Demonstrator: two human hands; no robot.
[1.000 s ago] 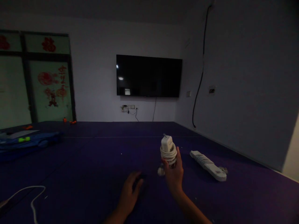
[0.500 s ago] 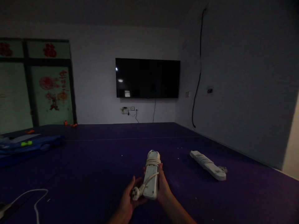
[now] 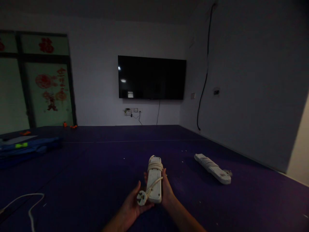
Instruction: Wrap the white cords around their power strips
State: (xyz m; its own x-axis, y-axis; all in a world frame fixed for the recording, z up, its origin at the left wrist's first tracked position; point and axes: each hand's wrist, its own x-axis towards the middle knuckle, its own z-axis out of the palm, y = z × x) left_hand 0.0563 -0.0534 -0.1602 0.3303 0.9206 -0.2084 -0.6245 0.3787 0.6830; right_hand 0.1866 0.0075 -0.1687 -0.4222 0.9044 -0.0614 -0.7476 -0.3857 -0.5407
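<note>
A white power strip [image 3: 154,180] with its cord wound round its far end lies flat between both my hands, low in the middle of the view. My right hand [image 3: 166,193] grips the strip's right side, fingers curled under it. My left hand [image 3: 134,204] cups the near left corner, with the white plug [image 3: 140,198] resting against its palm. A second white power strip [image 3: 212,168], also wrapped in its cord, lies on the dark purple floor mat [image 3: 96,167] to the right, apart from both hands.
A loose white cable [image 3: 26,203] curls on the mat at the lower left. Blue items [image 3: 29,148] lie at the far left. A black wall screen [image 3: 151,78] hangs ahead, with a grey wall close on the right.
My right hand brought the upright power strip down and laid it level. My left hand left the mat and came up under the plug end.
</note>
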